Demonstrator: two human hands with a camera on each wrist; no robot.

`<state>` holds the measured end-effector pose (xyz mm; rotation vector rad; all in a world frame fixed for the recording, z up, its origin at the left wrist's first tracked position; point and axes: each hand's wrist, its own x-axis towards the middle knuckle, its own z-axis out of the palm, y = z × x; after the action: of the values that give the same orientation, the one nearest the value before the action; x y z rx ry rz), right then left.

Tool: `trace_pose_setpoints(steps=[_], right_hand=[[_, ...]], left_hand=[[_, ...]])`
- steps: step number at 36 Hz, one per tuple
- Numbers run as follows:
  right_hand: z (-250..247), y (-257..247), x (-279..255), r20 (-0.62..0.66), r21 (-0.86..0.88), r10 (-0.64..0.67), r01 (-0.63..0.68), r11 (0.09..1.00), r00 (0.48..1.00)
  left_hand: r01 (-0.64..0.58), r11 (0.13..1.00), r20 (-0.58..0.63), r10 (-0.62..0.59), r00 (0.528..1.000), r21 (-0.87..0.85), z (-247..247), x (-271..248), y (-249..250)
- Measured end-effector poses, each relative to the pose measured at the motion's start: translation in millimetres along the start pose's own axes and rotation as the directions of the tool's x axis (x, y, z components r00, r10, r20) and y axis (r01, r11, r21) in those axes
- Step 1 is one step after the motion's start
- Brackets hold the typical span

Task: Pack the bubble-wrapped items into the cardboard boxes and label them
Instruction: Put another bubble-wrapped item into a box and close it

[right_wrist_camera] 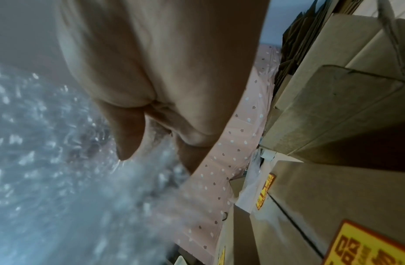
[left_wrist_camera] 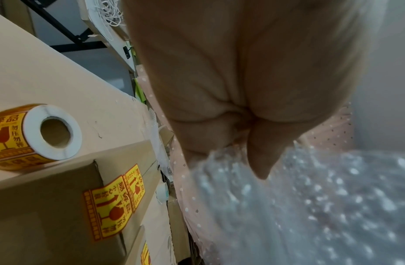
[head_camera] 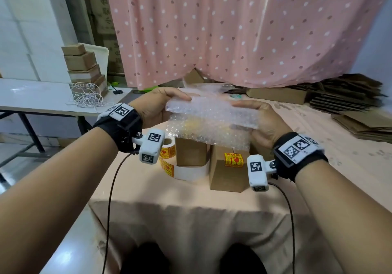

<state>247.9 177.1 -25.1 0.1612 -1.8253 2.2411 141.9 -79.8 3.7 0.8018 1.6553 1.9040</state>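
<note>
Bench (head_camera: 148, 191), pink cloth cover, carrying all below; curtain (head_camera: 233, 30), pink with dots, hung behind; flat cardboard stack (head_camera: 350, 95) at far right; bubble-wrapped bundle (head_camera: 212, 116), held in the air above the boxes, left hand (head_camera: 157, 108) gripping one end, right hand (head_camera: 263, 123) the other, fingers curled round the wrap; labelled box (head_camera: 228, 172), closed, yellow sticker (head_camera: 234, 159) on its near top edge; plain box (head_camera: 191, 151) just beside it, partly under the bundle; label roll (head_camera: 168, 150) left of both, strip trailing. Risk, as judged: the loose lower fold of wrap may unroll or snag on a box edge if lowered untucked; slick film could slip from either grip. Head view alone shows both hands together; left wrist view alone shows the roll's hollow core (left_wrist_camera: 54, 133) and sticker print; right wrist view alone shows another box with a raised flap (right_wrist_camera: 333, 107)
</note>
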Motion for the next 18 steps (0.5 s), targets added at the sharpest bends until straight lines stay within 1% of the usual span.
trace_pose_setpoints(steps=[4, 6, 7, 9, 10, 11, 13, 15, 17, 18], right_hand=[[6.0, -0.2, -2.2, 0.038, 0.051, -0.019, 0.017, 0.999, 0.999], [4.8, 4.2, 1.6, 0.030, 0.028, -0.020, 0.019, 0.999, 0.999], [2.4, 8.1, 4.8, -0.013, -0.022, -0.023, 0.023, 0.999, 1.000], [-1.6, 17.9, 12.3, -0.108, -0.192, -0.036, 0.015, 0.981, 0.993], [-0.9, 20.2, 14.2, -0.147, -0.270, -0.046, 0.005, 0.963, 0.988], [-0.8, 22.7, 15.8, -0.171, -0.312, -0.050, -0.006, 0.950, 0.984], [3.0, 24.4, 16.6, -0.221, -0.297, -0.063, -0.006, 0.955, 0.973], [8.2, 23.5, 16.9, -0.282, -0.298, -0.111, 0.023, 0.954, 0.953], [9.9, 22.4, 17.0, -0.360, -0.298, -0.175, 0.064, 0.952, 0.917], [9.5, 22.6, 18.0, -0.393, -0.287, -0.186, 0.072, 0.955, 0.900]], left_hand=[[-0.022, 0.997, -0.062, 0.027, 0.998, 0.069, -5.1, 3.7, -4.2], [-0.027, 0.994, -0.071, 0.034, 0.997, 0.102, -3.9, 3.3, -6.3], [-0.022, 0.994, -0.083, 0.031, 0.996, 0.111, -4.2, 4.3, -7.3], [-0.004, 0.989, -0.124, 0.023, 0.992, 0.147, -1.7, 7.5, -10.3], [0.002, 0.987, -0.164, 0.024, 0.986, 0.160, -0.8, 9.7, -11.8], [0.007, 0.989, -0.210, 0.025, 0.977, 0.151, 0.9, 11.5, -12.7], [0.034, 0.998, -0.298, -0.017, 0.955, 0.052, 3.3, 15.6, -11.9], [0.020, 0.994, -0.343, -0.057, 0.938, -0.110, 3.1, 17.9, -8.8], [-0.016, 0.956, -0.393, -0.105, 0.914, -0.293, -1.8, 18.0, -8.6], [-0.023, 0.946, -0.418, -0.121, 0.900, -0.323, -3.6, 16.4, -8.5]])
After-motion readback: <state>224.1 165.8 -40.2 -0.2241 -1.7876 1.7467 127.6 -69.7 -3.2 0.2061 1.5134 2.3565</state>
